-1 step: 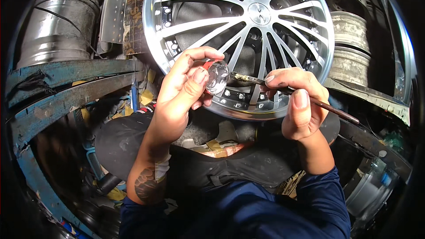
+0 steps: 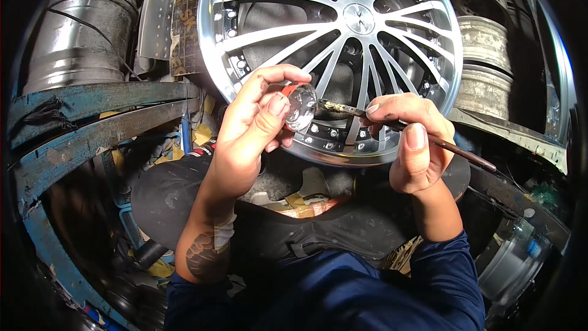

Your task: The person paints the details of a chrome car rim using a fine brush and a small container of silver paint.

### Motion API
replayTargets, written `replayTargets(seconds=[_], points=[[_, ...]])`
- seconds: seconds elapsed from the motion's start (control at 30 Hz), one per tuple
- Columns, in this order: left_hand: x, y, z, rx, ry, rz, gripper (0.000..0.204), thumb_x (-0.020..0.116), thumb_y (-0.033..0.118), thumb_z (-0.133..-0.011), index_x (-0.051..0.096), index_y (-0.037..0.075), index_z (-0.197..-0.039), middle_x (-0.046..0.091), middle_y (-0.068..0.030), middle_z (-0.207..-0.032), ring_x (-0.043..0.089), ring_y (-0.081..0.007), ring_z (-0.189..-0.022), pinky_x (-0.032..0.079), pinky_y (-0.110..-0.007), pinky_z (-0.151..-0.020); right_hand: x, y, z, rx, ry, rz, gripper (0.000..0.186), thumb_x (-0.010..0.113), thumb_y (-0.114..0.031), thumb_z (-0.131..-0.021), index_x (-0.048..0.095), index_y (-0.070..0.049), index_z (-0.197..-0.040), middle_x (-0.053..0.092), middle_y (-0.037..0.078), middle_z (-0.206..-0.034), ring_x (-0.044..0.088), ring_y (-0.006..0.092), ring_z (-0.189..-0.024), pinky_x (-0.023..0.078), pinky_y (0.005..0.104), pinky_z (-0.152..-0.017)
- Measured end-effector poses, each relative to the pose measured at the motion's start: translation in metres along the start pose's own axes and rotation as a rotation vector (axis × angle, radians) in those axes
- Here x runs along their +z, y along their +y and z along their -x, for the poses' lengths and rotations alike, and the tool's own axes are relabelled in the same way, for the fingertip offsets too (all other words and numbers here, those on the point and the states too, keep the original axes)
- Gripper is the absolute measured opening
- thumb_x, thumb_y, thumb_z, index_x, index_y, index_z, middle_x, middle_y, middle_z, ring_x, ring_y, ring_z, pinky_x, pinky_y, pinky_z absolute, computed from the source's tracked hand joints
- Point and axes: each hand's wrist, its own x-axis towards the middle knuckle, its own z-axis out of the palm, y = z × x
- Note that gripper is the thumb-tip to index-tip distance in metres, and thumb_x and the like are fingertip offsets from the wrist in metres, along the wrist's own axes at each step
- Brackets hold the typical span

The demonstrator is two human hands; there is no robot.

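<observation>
My left hand (image 2: 251, 122) is closed round a small clear round cup (image 2: 301, 108) with a red band along its side, tipped so its open-looking face points right. Between the thumb and fingers of my right hand (image 2: 422, 138) is a slim paintbrush (image 2: 462, 154) with a dark brown handle. Its metal ferrule is smeared pale yellow, and the tip is at the cup's right edge; whether it touches the cup I cannot tell. Beyond both hands leans a large alloy wheel (image 2: 359, 19) with polished silver spokes, a bright rim and black recesses.
A worn blue metal frame (image 2: 79, 107) runs along the left, with big metal drums (image 2: 82, 30) above it. Several stacked dusty rims (image 2: 484, 83) stand at the right. Another rim (image 2: 511, 273) lies lower right. My black-clad legs (image 2: 343, 233) are below the wheel.
</observation>
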Motion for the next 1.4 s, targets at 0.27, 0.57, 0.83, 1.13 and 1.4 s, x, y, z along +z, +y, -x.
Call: replayTargets(seconds=[0.27,0.57,0.83,1.13,1.4], points=[[-0.004,0.004,-0.001,-0.013,0.040,-0.041,0.044,0.038,0.035,-0.105,0.046,-0.001,-0.129,0.062,-0.0107,-0.095,0.048,-0.0071,-0.065,0.036,-0.017,-0.055,0.000,0.007,0.006,0.059,0.142,-0.321,0.036,0.037,-0.020,-0.100,0.060,0.008,-0.097,0.065,0.020,-0.092,0.065,0.0212,-0.075,0.053,0.0303,-0.065],[-0.025,0.013,-0.005,0.087,0.176,0.137,0.047,0.027,0.033,-0.107,0.044,-0.004,-0.133,0.062,-0.0227,-0.103,0.047,-0.0110,-0.062,0.040,-0.021,-0.057,0.022,0.038,0.005,0.390,0.028,-0.302,0.025,0.048,-0.015,-0.102,0.063,0.004,-0.098,0.064,0.010,-0.089,0.062,0.0115,-0.073,0.049,0.0249,-0.061],[-0.027,0.013,-0.007,0.151,0.180,0.162,0.048,0.027,0.033,-0.107,0.043,-0.005,-0.132,0.061,-0.0223,-0.105,0.051,-0.0126,-0.070,0.040,-0.022,-0.058,0.046,0.066,0.014,0.366,-0.171,-0.105,0.018,0.055,-0.011,-0.098,0.065,0.002,-0.094,0.066,0.009,-0.080,0.062,0.0140,-0.070,0.050,0.0279,-0.064],[-0.031,0.012,-0.004,0.177,0.135,0.152,0.050,0.027,0.034,-0.106,0.044,-0.006,-0.130,0.061,-0.0225,-0.102,0.052,-0.0121,-0.072,0.039,-0.023,-0.057,0.049,0.068,0.014,0.359,-0.214,0.007,0.016,0.057,-0.012,-0.097,0.065,0.002,-0.096,0.067,0.013,-0.084,0.067,0.0207,-0.071,0.052,0.0313,-0.067],[-0.031,0.020,0.002,0.173,0.158,0.111,0.051,0.027,0.036,-0.106,0.045,-0.005,-0.130,0.062,-0.0214,-0.102,0.051,-0.0116,-0.071,0.038,-0.022,-0.058,0.053,0.065,0.008,0.314,-0.279,0.037,0.016,0.056,-0.012,-0.097,0.064,0.002,-0.098,0.065,0.013,-0.082,0.066,0.0191,-0.070,0.052,0.0302,-0.066]])
